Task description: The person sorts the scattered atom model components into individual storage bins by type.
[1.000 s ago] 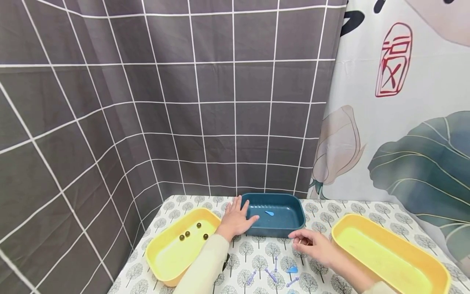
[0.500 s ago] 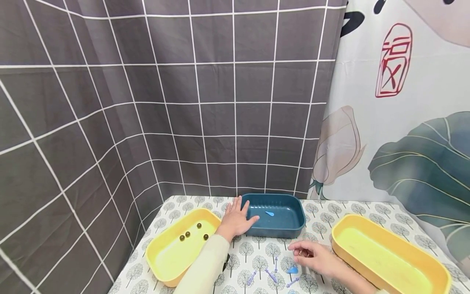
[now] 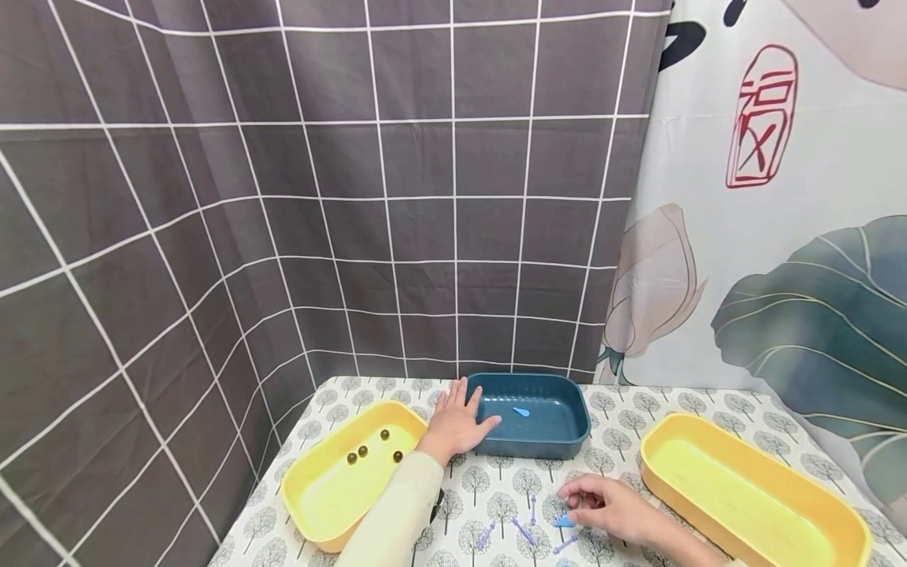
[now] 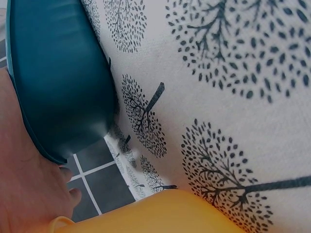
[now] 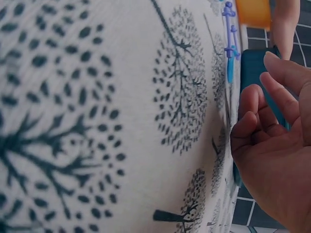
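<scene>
My left hand (image 3: 457, 425) rests with spread, straight fingers on the left rim of a dark teal basin (image 3: 527, 450). Inside that basin lies a small light-blue drop-shaped piece (image 3: 521, 412). My right hand (image 3: 609, 510) hovers low over the table, fingers loosely bent and holding nothing. Its thumb overlaps another blue drop-shaped piece (image 3: 563, 521) in the head view. In the right wrist view the palm and bent fingers (image 5: 250, 102) show with a gap below the thumb. Several small purple sticks (image 3: 524, 532) with knobbed ends lie left of and around that blue piece.
A yellow basin (image 3: 319, 537) with several dark glossy balls (image 3: 363, 451) stands at the left, under my left forearm. Another yellow basin (image 3: 708, 504) stands at the right, beside my right forearm. The tree-print cloth (image 3: 471, 480) covers the table up to a grey checked curtain (image 3: 418, 228).
My right hand has come back from the teal basin's front right corner toward the near blue piece, dropping lower. My left hand has stayed on the rim.
</scene>
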Available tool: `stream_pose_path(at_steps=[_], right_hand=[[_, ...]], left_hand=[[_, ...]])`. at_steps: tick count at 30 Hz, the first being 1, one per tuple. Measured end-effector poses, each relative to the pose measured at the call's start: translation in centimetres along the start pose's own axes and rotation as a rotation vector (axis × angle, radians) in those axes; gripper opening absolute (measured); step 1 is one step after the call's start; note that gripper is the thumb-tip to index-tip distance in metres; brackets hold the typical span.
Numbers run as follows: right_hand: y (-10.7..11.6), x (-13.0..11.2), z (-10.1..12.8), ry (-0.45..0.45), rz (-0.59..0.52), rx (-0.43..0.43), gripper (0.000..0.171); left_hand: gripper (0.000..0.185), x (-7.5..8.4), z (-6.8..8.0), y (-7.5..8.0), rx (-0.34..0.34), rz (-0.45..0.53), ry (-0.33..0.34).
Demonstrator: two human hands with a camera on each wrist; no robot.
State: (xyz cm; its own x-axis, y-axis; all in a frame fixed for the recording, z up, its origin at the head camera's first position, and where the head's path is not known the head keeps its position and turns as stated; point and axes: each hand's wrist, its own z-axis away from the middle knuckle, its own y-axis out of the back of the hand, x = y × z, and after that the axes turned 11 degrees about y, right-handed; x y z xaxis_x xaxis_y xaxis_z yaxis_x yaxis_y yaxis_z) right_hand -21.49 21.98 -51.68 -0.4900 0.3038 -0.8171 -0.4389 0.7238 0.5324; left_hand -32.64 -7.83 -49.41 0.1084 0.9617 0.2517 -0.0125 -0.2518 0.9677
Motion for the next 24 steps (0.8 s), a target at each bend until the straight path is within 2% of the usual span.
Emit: stream_pose_path(at_steps=[8, 16, 24], right_hand=[[-0.2, 0.6, 0.2, -0.003, -0.008, -0.007, 0.028], [-0.3, 0.9, 0.3, 0.063, 0.073, -0.025, 0.025], [-0.3, 1.2, 0.1, 0.129, 0.107, -0.031, 0.022]], left_hand=[[0.08, 0.0, 0.0, 0.1, -0.004, 0.013, 0.003], [0.079, 0.1, -0.1, -0.1, -0.001, 0.001, 0.002], [0.078, 0.0, -0.1, -0.1, 0.004, -0.008, -0.001]])
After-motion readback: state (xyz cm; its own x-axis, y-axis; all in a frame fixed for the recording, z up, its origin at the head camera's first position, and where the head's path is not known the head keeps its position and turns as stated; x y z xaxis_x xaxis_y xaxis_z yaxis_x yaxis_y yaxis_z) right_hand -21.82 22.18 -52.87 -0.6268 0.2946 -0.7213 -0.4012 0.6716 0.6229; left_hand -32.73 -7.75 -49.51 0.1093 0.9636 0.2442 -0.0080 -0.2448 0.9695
